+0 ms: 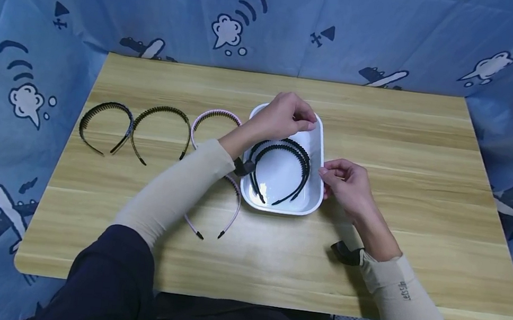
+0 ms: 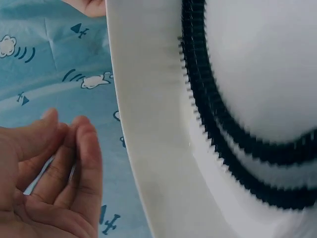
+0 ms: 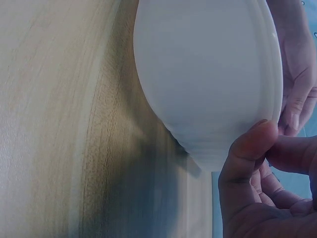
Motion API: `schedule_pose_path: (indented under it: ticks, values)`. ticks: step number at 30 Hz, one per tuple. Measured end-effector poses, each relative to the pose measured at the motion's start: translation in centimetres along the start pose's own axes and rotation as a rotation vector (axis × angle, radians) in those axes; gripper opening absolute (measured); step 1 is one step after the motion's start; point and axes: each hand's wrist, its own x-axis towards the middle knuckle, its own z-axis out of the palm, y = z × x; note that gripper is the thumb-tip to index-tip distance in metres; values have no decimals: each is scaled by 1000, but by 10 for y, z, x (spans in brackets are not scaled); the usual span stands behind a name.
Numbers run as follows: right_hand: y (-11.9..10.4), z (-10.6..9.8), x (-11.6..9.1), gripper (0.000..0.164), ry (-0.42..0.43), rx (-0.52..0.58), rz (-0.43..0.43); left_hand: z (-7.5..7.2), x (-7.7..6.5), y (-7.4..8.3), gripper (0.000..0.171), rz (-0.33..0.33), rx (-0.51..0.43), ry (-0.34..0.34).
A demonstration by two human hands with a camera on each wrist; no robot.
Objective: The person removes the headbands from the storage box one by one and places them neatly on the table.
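Note:
A white plastic box (image 1: 317,197) sits at the middle of the table with several black toothed headbands (image 1: 305,162) lying in it. My right hand (image 1: 347,184) pinches the box's right rim between thumb and fingers. Over the far part of the box hovers my left hand (image 1: 285,115), its fingers loosely bent. Nothing shows between those fingers (image 2: 89,153) in the left wrist view. Left of the box, a pink headband (image 1: 216,112) is partly hidden by my left forearm. A lilac headband (image 1: 237,208) lies nearer me, its upper part also covered by that arm.
Farther left on the wooden table (image 1: 424,202) lie an olive-gold headband (image 1: 164,109) and a dark headband (image 1: 108,105), side by side and touching. A blue patterned cloth (image 1: 273,23) hangs behind the table's far edge and along its sides.

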Motion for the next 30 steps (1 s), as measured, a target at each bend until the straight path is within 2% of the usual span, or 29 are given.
schedule_pose_path:
  ticks: [7,19,30]
  values:
    - [0,1,-1,30,1,-5,7,5,4,-10,22,22,33,-4]
    - [0,1,0,31,-2,-3,2,12,16,-19,21,-63,218,-126]
    - [-1,1,-2,29,3,-7,0,18,23,-21,19,-67,334,-177]
